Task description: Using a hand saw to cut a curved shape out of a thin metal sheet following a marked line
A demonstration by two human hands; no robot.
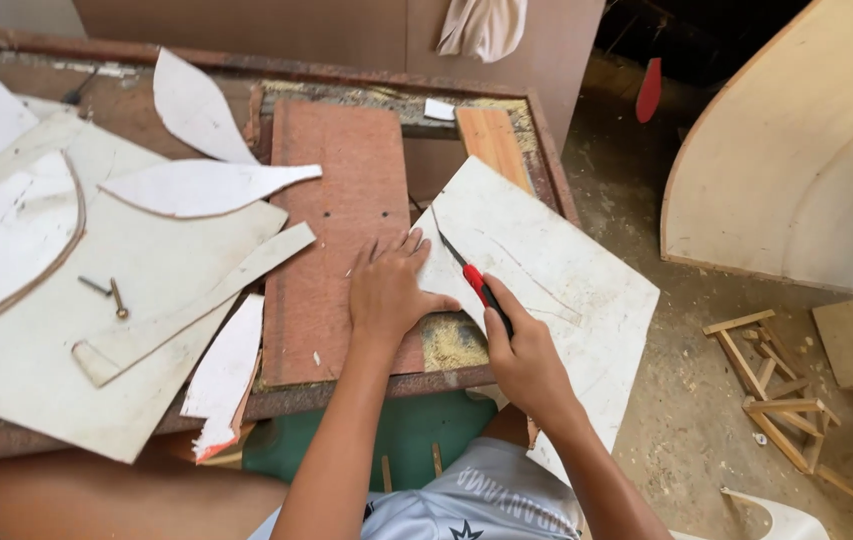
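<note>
The fingers (495, 312) of the right hand (521, 360) are curled tight around a red-and-black utility knife (476, 287), pinching its handle so the thin blade angles up and away, its tip resting on the white laminate sheet (556, 275). Such a grip likely keeps the blade low and steady along the faint curved line drawn across the sheet. The fingers (391, 252) of the left hand (391, 295) are spread flat, palm down, pressing at the sheet's left edge where it overlaps the reddish-brown board (341, 190); this spread appears to pin the sheet against sliding under the blade.

The sheet is thin, stiff, smooth and scuffed, roughly rectangular, lying skewed just right of the reddish board and overhanging the surface's (366, 385) front rim toward the person's lap. The board itself is matte and grainy, with pale sawdust (451, 342) gathered at its lower right corner, beside the left hand.

Left of the board lie white offcuts: a curved leaf-shaped piece (201, 187), a second one (196, 108) above it, a narrow strip (226, 290), and a large pale panel (56, 340) with a brown curved edge. Two screws (106, 293) rest on that panel. Beyond the board sits an orange wooden block (491, 145). Well to the right of the board, on the dusty floor (676, 400), lie small wooden frames (776, 390) and a big rounded plywood panel (796, 150).
</note>
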